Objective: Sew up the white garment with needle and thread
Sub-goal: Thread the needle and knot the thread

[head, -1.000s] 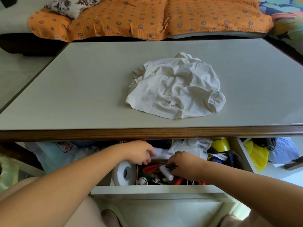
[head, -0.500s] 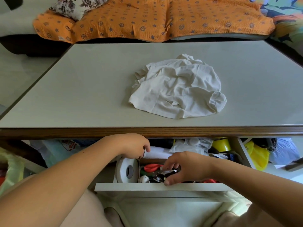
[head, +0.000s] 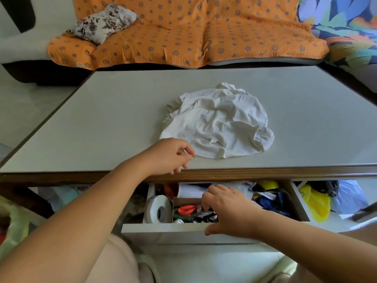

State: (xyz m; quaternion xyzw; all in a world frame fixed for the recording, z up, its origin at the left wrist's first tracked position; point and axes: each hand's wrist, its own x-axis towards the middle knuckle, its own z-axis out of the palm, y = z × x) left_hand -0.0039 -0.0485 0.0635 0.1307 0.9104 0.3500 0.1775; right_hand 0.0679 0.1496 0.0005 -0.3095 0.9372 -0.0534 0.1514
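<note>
White garment point(head: 218, 123) lies crumpled on the table point(head: 102, 129). Left hand point(head: 169, 156) hovers beside it, fingers curled; I cannot tell what it holds. Right hand point(head: 228, 211) digs in the open drawer point(head: 163, 228), grip hidden. Looks like tool hunting; next, pick out needle and thread.

Table point(head: 102, 123): open surface on the left, far and right sides. A crumpled garment point(head: 220, 123) occupies the area right of centre. The left hand point(head: 167, 156) hovers at the near edge, just beside the garment's near-left hem, narrowing the approach there.

Drawer point(head: 163, 228): the rear lies under the table's wooden edge point(head: 265, 174), so top access is at the front only. A tape roll point(head: 159, 209) fills the left end. A box point(head: 187, 200) of scissors point(head: 188, 209) and the right hand point(head: 226, 211) take the middle.
</note>
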